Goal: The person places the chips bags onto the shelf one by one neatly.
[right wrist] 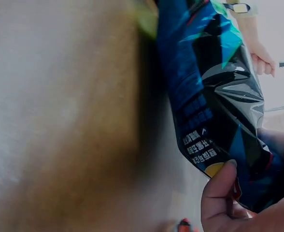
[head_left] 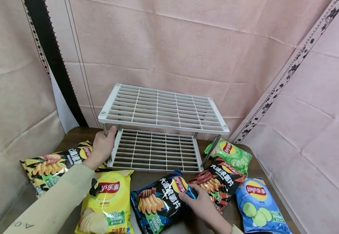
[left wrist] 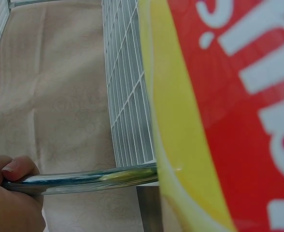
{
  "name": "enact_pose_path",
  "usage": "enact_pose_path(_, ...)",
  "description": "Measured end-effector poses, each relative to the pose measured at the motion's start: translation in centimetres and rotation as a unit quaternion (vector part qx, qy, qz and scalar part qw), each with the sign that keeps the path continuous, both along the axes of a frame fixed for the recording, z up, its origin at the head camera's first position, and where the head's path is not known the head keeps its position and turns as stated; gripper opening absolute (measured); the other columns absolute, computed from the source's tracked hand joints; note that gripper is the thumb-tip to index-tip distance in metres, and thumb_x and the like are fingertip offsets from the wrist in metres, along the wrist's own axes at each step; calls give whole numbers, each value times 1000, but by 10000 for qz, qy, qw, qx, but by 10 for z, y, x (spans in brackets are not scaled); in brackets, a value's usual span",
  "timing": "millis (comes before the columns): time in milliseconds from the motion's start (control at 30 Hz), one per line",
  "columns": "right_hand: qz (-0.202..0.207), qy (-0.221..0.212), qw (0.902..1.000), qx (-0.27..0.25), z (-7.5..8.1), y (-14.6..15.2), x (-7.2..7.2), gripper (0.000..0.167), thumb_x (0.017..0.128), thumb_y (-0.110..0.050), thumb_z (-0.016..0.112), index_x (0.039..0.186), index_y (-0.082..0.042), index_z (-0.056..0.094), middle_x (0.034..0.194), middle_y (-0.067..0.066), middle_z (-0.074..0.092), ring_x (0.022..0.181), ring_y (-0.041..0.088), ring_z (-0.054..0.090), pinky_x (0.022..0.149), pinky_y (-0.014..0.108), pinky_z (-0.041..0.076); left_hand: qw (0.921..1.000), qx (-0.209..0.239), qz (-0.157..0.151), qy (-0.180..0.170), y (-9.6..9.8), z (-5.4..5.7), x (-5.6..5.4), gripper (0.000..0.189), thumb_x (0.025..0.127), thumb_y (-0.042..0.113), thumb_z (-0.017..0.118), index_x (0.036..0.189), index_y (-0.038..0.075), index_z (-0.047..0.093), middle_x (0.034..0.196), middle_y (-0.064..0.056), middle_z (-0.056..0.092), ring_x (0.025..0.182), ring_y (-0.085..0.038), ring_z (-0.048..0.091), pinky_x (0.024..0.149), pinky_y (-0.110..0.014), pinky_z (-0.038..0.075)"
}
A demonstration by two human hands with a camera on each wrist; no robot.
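Note:
My left hand [head_left: 104, 145] grips a metal post at the left front of a white two-tier rack [head_left: 163, 127]; the left wrist view shows its fingers curled round the shiny post [left wrist: 84, 182]. My right hand [head_left: 202, 204] pinches the upper right corner of a black-and-blue chip bag [head_left: 161, 203]. In the right wrist view that thumb [right wrist: 220, 186] presses the bag's crinkled end. A yellow chip bag [head_left: 108, 201] lies between my left forearm and the black-and-blue bag, and it fills the right side of the left wrist view.
A black-and-yellow chip bag [head_left: 58, 165] lies left of the rack. Green [head_left: 230, 155], black-and-red [head_left: 218, 180] and light blue [head_left: 260, 206] chip bags lie to the right. The brown table [head_left: 78, 134] is bordered by pink cloth [head_left: 181, 48] at the back and sides.

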State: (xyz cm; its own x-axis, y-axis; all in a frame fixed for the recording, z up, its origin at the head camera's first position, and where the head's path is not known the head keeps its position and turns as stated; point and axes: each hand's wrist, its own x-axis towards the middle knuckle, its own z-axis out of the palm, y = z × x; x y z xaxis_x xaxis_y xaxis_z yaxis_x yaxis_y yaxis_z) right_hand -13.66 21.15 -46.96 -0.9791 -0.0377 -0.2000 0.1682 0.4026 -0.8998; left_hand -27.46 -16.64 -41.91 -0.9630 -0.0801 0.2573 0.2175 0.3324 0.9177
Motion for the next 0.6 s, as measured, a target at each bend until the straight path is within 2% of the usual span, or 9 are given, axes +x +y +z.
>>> enact_pose_path(167, -40, 106, 9999, -78, 13, 3, -14, 62, 79, -45, 78, 124, -8, 58, 112, 10, 60, 95, 21, 59, 76, 34, 50, 10000, 6, 46, -11, 1, 1, 0, 66, 99, 60, 33, 54, 11, 34, 44, 1, 34, 35, -17, 30, 34, -34, 26)
enact_pose_path(300, 271, 258, 9990, 227, 27, 7, -35, 62, 79, -46, 78, 127, -13, 56, 116, 8, 59, 99, 21, 58, 79, 35, 48, 10000, -23, 71, 11, -1, 2, 1, 66, 99, 59, 33, 54, 11, 34, 44, 1, 34, 35, -16, 30, 34, -34, 26)
enact_pose_path(400, 511, 361, 9969, 467, 35, 8, -52, 63, 80, -44, 77, 130, -13, 54, 116, 9, 57, 93, 22, 59, 75, 37, 51, 10000, 0, 27, 0, -2, 1, 1, 66, 99, 59, 33, 54, 11, 33, 43, 2, 33, 34, -15, 29, 33, -33, 25)
enact_pose_path(467, 598, 369, 9965, 451, 38, 9, -61, 64, 82, -42, 77, 133, -12, 51, 115, 13, 55, 87, 23, 59, 70, 38, 52, 10000, 37, -12, -31, -2, 0, 1, 66, 99, 59, 33, 54, 11, 33, 43, 2, 33, 34, -15, 28, 33, -33, 25)
enact_pose_path(600, 312, 467, 9976, 396, 36, 4, -69, 68, 83, -36, 78, 137, -9, 45, 119, 16, 52, 87, 24, 58, 69, 38, 53, 9999, 79, -50, -93, 0, 1, 1, 66, 99, 60, 33, 55, 10, 33, 44, 2, 32, 34, -14, 27, 33, -33, 24)
